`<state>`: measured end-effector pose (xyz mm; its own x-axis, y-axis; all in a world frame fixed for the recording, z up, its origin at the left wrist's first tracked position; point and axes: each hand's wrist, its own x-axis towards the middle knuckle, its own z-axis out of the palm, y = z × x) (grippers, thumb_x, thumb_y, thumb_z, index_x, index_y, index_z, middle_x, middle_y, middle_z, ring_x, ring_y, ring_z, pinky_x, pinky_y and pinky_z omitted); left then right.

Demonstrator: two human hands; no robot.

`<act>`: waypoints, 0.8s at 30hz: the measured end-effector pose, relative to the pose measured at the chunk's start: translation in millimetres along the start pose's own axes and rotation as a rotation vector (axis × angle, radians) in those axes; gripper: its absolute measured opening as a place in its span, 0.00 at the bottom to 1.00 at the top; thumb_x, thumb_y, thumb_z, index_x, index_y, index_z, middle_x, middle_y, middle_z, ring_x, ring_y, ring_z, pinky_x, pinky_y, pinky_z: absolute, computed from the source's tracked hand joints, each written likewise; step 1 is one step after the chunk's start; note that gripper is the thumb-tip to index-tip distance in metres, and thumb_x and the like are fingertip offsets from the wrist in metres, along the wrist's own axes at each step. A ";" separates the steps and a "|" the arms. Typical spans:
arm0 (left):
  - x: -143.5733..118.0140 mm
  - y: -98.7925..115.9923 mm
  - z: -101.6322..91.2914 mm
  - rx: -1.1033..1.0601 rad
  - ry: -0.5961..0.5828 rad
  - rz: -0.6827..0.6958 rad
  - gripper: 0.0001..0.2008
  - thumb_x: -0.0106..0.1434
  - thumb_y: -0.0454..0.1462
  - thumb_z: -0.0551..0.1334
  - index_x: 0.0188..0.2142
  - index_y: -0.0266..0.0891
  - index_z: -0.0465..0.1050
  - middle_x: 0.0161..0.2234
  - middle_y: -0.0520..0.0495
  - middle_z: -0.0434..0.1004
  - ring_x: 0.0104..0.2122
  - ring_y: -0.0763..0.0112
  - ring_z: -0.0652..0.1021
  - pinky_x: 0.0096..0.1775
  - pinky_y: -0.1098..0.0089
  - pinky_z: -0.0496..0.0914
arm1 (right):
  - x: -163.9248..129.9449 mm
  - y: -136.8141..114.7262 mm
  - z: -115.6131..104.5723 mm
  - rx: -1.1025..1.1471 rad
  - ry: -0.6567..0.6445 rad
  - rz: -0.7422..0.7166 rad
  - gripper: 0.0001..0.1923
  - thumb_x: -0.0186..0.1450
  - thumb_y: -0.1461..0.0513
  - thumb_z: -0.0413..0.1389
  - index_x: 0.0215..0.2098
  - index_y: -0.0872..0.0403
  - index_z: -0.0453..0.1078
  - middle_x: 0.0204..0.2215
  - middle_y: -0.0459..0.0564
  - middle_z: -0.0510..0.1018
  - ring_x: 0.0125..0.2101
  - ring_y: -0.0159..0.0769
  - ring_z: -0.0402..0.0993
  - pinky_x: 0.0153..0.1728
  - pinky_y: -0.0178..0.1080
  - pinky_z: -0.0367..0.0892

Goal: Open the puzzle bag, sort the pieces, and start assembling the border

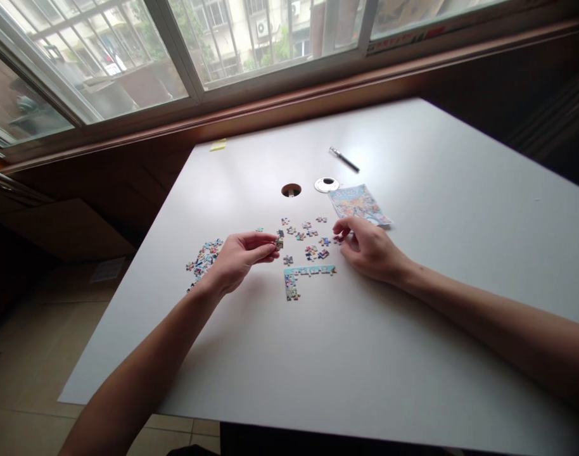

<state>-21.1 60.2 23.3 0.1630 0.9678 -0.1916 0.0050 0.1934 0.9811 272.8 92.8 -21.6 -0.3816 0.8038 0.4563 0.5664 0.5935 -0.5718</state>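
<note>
White table point(413, 304) under a window. From frame left I see: piece pile point(204, 256); left hand point(239, 256) pinching one puzzle piece point(279, 242), centre; joined corner strip point(301, 275) below; right hand point(370, 250) fingertip-gripping a loose piece point(337, 239), reference picture point(360, 204) beside for matching.

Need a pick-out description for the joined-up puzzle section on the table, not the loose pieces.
On the white table, look between the left hand and the right hand, just nearer the camera. The joined puzzle section lies there: an L-shaped strip with pale blue edges, the only assembled run among the loose pieces.
</note>
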 end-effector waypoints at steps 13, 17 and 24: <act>-6.0 -1.7 -2.2 0.014 -0.022 0.030 0.18 0.57 0.39 0.74 0.47 0.37 0.78 0.32 0.47 0.82 0.30 0.75 0.80 0.37 0.72 0.75 | -0.3 1.2 -1.6 -0.015 -0.008 0.011 0.14 0.59 0.70 0.52 0.42 0.51 0.66 0.34 0.50 0.76 0.29 0.39 0.72 0.34 0.43 0.70; -7.9 -3.8 -2.3 0.008 -0.006 0.016 0.18 0.56 0.42 0.74 0.42 0.35 0.76 0.34 0.43 0.83 0.34 0.66 0.83 0.39 0.66 0.77 | -0.4 2.0 -0.7 -0.014 -0.010 0.009 0.15 0.58 0.70 0.52 0.42 0.50 0.66 0.34 0.50 0.76 0.30 0.40 0.73 0.34 0.42 0.70; -12.9 0.5 -3.6 -0.159 -0.026 -0.078 0.18 0.55 0.39 0.74 0.36 0.37 0.66 0.34 0.42 0.84 0.32 0.68 0.83 0.35 0.71 0.75 | 0.1 3.7 0.6 -0.010 -0.011 0.014 0.16 0.57 0.70 0.53 0.42 0.51 0.67 0.35 0.50 0.77 0.29 0.39 0.72 0.34 0.42 0.70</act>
<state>-26.7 48.4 26.2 0.1939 0.9449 -0.2639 -0.1373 0.2925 0.9464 274.5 95.1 -24.1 -0.3813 0.8125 0.4410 0.5788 0.5818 -0.5714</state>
